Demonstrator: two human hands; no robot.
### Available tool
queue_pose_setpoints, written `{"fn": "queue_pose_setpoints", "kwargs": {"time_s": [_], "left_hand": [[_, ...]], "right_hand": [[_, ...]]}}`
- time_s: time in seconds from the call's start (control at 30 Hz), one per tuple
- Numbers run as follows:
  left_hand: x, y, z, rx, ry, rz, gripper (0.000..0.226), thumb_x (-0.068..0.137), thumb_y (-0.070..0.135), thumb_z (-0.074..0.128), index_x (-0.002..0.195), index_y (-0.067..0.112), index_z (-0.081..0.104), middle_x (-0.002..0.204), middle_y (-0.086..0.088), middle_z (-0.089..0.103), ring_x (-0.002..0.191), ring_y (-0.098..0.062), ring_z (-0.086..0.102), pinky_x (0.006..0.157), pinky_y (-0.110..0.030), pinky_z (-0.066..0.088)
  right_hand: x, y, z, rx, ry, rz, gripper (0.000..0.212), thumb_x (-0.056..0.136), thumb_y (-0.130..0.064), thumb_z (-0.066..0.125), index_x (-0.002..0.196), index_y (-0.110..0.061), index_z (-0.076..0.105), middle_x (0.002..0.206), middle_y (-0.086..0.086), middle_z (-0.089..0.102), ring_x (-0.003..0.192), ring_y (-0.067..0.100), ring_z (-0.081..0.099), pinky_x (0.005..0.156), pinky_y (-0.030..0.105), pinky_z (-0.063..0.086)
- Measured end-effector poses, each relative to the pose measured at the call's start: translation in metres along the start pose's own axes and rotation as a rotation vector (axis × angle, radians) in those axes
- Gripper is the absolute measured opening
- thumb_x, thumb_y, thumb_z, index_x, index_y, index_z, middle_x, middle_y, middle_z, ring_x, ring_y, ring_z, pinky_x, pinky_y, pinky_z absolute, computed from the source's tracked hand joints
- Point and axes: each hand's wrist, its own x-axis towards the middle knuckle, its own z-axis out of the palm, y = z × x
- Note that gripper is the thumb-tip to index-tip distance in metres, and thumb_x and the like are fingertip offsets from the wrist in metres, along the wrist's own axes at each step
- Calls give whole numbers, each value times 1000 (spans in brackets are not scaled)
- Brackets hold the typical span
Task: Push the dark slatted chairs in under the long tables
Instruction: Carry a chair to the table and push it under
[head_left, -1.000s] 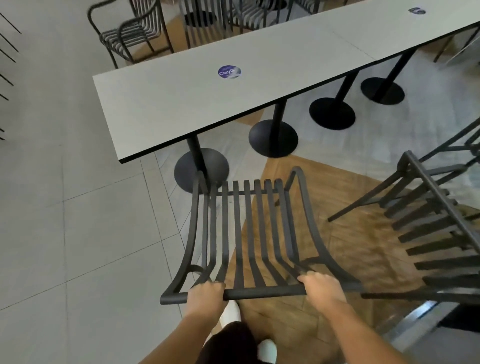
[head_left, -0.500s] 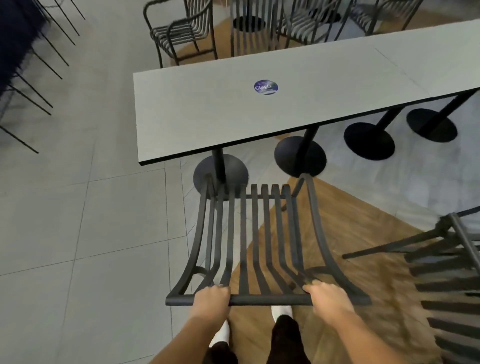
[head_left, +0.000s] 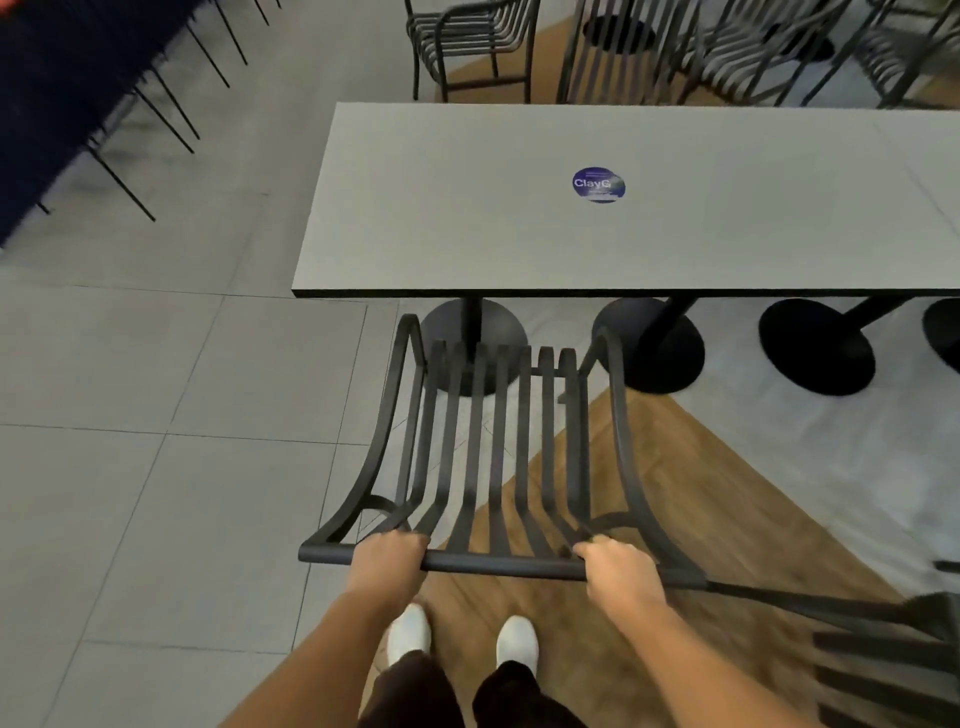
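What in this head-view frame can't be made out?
- Chair legs: hidden beneath its own seat.
- Sticker: small print under the large word too tiny to read.
- Second chair, lower right: blurred, cut by the frame edge.
- Table: its right end runs out of frame.
- Left hand, right hand: fingertips curl out of sight around the rail.

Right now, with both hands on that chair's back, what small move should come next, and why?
Probably a short, straight push forward. Both the left hand and right hand grip the top rail of the slatted chair, which faces the long table. Its seat front has not yet passed under the table's near edge, and the pedestal base sits just ahead.
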Motion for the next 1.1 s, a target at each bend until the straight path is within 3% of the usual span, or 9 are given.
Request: {"fn": "queue_pose_setpoints", "kwargs": {"time_s": [0.57, 0.9, 1.0, 1.1], "left_hand": [[74, -40, -47, -99, -32, -78, 22, 105, 30, 50, 124, 31, 61, 99, 5, 64, 86, -15, 59, 81, -30, 53], [95, -56, -65, -130, -45, -77, 25, 105, 31, 51, 127, 29, 61, 104, 4, 67, 83, -13, 55, 82, -28, 52], [96, -57, -66, -189, -102, -44, 29, 102, 42, 57, 128, 29, 61, 100, 8, 62, 87, -11, 59, 86, -27, 55], [96, -58, -74, -259, -187, 1, 51, 94, 61, 60, 136, 31, 57, 111, 7, 66, 100, -12, 63, 94, -31, 55]], "right_hand": [[98, -17, -76, -64, 46, -40, 39, 99, -12, 53, 133, -28, 60, 128, 0, 63, 117, 25, 62, 96, 39, 49], [121, -26, -95, -91, 24, -51, 40, 97, -12, 56, 134, -26, 59, 126, 2, 63, 115, 26, 62, 93, 40, 50], [121, -25, -97, -63, 8, -55, 42, 98, -12, 55, 138, -25, 55, 130, 3, 61, 120, 26, 56, 97, 40, 46], [117, -25, -100, 25, -10, -50, 42, 98, -20, 58, 140, -25, 53, 134, 3, 58, 125, 26, 50, 105, 40, 42]]}}
